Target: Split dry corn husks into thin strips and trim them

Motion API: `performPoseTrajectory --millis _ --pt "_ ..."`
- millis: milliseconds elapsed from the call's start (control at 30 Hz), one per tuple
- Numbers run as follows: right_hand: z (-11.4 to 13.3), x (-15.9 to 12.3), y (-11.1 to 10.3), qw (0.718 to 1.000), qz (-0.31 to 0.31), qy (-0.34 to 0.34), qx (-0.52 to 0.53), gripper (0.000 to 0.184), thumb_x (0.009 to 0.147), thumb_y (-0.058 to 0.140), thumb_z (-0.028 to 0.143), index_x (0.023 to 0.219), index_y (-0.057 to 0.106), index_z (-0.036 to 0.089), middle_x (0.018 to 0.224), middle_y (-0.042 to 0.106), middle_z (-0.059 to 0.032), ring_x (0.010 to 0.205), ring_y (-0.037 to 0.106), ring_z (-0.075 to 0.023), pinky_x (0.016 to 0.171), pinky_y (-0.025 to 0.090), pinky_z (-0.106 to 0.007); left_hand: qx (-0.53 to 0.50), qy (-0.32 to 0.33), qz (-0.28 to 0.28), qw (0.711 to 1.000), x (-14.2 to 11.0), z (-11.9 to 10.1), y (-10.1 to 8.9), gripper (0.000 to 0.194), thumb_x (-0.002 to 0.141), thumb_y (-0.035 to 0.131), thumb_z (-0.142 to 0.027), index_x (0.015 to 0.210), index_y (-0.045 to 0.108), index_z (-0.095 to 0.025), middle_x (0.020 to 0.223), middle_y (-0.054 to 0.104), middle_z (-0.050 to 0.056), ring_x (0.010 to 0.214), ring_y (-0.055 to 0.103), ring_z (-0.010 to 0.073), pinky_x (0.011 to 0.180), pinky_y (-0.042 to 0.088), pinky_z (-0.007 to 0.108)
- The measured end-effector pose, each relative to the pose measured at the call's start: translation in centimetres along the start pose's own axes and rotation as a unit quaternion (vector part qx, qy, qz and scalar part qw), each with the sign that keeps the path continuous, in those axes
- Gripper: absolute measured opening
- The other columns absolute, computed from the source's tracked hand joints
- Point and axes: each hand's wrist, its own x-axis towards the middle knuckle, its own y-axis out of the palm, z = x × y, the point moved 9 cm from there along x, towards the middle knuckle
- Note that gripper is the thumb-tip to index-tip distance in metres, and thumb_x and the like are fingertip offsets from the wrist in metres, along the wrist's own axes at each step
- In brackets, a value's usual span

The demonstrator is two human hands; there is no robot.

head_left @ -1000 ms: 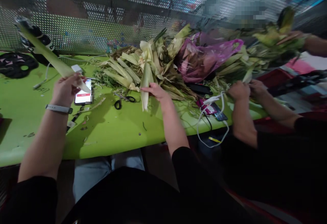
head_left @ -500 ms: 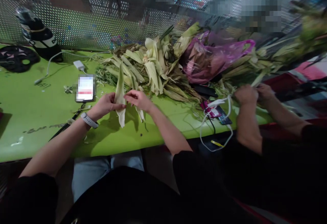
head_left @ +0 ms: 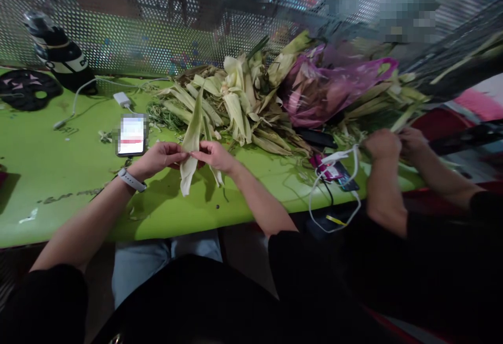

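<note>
My left hand and my right hand meet above the green table, both pinched on one pale green corn husk leaf that stands upright between them. Its lower tip hangs just over the tabletop. A white band sits on my left wrist. Right behind my hands lies a big pile of corn husks.
A phone lies left of my hands, with a white charger and cable behind it. A pink plastic bag sits in the husks. A co-worker's hands handle husks at the right, near a second phone and white cable. A perforated metal screen backs the table.
My left hand came in from the far left with its long leaf to meet my right hand. Both hands now hold one husk leaf upright, raised slightly since half a second ago.
</note>
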Motion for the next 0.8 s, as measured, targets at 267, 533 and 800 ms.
performPoseTrajectory --millis 267,533,800 --pt "0.18 -0.41 0.61 0.998 0.038 0.010 -0.057 0.027 0.078 0.073 0.034 0.092 0.066 0.013 0.084 0.069 -0.0049 0.072 0.063 -0.0142 0.063 0.056 -0.027 0.036 -0.011 0.038 0.999 0.03 0.58 0.71 0.023 0.080 0.074 -0.033 0.088 0.069 -0.012 0.083 0.074 0.007 0.073 0.071 0.0157 0.073 0.061 0.033" --pt "-0.16 -0.34 0.79 0.997 0.058 0.024 -0.043 0.032 0.078 0.075 0.038 0.092 0.065 0.012 0.085 0.069 -0.0059 0.072 0.065 -0.0148 0.067 0.057 -0.029 0.063 0.010 0.026 0.998 -0.03 0.09 0.68 0.016 0.083 0.070 -0.027 0.082 0.067 -0.012 0.077 0.072 0.005 0.070 0.070 0.0142 0.071 0.061 0.030" --pt "-0.05 -0.27 0.75 0.993 0.072 -0.018 -0.094 0.032 0.083 0.068 0.043 0.093 0.063 0.014 0.085 0.067 -0.0051 0.072 0.062 -0.0141 0.067 0.056 -0.029 0.097 0.026 0.023 0.995 0.03 -0.07 0.45 0.018 0.084 0.068 -0.030 0.083 0.066 -0.012 0.077 0.072 0.006 0.069 0.070 0.0148 0.070 0.061 0.031"
